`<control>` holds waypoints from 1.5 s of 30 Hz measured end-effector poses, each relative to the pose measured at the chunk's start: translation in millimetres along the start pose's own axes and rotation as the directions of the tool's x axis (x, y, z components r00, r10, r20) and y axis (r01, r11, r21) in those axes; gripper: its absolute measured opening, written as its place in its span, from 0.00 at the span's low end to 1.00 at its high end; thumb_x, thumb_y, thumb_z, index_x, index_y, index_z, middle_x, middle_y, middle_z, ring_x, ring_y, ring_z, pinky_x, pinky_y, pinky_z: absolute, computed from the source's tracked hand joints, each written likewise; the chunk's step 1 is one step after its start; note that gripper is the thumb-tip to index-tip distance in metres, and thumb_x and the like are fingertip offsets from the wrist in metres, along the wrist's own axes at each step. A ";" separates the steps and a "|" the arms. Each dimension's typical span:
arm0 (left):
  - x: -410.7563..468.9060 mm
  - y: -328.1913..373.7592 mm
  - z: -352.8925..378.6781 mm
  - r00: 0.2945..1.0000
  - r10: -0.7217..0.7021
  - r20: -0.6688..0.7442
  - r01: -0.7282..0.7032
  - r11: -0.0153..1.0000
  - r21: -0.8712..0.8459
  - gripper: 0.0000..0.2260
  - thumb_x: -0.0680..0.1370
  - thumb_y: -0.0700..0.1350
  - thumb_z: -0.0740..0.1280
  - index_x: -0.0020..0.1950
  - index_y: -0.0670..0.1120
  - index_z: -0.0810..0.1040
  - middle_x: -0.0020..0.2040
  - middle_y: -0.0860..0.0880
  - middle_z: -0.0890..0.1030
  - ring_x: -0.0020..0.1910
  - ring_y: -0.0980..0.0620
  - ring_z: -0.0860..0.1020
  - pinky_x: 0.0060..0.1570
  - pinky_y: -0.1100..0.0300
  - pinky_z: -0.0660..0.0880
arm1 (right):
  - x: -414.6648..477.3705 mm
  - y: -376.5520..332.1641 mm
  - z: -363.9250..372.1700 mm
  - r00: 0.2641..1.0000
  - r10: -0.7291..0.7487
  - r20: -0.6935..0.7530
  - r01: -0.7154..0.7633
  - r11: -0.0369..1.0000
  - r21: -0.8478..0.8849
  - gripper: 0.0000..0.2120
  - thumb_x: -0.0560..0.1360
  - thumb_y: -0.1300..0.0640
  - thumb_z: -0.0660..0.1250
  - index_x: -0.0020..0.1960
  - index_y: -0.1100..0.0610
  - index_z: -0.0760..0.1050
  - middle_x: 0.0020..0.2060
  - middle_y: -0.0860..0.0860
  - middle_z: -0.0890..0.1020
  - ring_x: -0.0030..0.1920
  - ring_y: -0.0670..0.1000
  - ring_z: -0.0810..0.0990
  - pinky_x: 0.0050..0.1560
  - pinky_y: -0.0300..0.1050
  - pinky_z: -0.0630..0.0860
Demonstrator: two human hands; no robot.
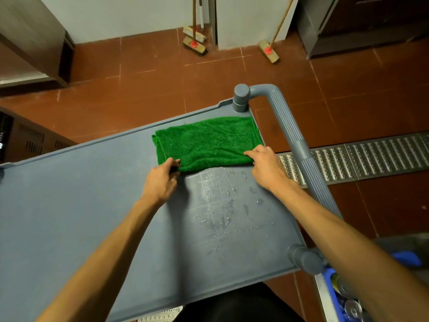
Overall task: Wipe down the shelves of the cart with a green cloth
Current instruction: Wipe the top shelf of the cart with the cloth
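Two hands hold one green cloth (209,142) on the top shelf (81,205) of a grey cart (241,96). The cloth is folded flat and lies in the far right corner of the shelf, close to the round post and just beside the cart's handle (294,135). The left hand (162,180) has its fingers curled around the near left corner of the cloth and pinches it. The right hand (264,166) pinches the near right corner, with one finger lying on top of the cloth and the thumb at its edge. The shelf is like a shallow tray with a low rim all around. Inside that rim are the cloth and a patch of water drops (220,194), which shine on the shelf just in front of the cloth, between the two arms. Low on the right, next to the cart, sits a blue box (329,282). In it are some shiny round tins (352,307), but they are too blurry to tell more. The floor (139,89) is red tile, with a metal drain cover (371,156) to the right of the cart. Three brooms (195,44) lean on the far wall.
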State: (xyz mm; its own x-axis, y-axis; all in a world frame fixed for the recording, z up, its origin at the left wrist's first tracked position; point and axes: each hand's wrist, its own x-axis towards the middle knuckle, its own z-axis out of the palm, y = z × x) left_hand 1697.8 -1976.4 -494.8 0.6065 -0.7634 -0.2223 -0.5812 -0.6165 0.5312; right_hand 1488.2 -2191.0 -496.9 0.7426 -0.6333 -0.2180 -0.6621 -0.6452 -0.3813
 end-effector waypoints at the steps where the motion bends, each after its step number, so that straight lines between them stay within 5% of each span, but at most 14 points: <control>1: -2.1 -1.6 0.5 1.000 0.003 0.001 -0.003 1.000 -0.011 0.06 0.78 0.37 0.66 0.55 0.42 0.76 0.65 0.47 0.80 0.60 0.42 0.80 0.56 0.51 0.77 | -5.2 0.5 1.6 1.000 0.002 -0.002 -0.002 1.000 0.014 0.28 0.74 0.73 0.61 0.71 0.54 0.72 0.56 0.52 0.76 0.53 0.51 0.70 0.55 0.46 0.70; 45: -160.6 -55.3 22.1 0.968 0.215 0.132 -0.194 0.969 -0.152 0.05 0.78 0.38 0.68 0.53 0.43 0.77 0.61 0.49 0.82 0.61 0.49 0.80 0.62 0.56 0.75 | -239.3 -69.8 70.4 0.933 0.356 -0.047 -0.357 0.934 -0.005 0.22 0.75 0.67 0.60 0.67 0.55 0.71 0.62 0.54 0.75 0.64 0.56 0.70 0.64 0.50 0.69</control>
State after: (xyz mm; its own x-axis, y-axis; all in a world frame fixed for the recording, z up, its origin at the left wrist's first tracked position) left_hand 1620.6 -1824.0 -506.6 0.3901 -0.8967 -0.2091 -0.5986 -0.4196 0.6823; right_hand 1363.8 -1964.4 -481.4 0.4526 -0.8408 -0.2971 -0.8839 -0.3789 -0.2741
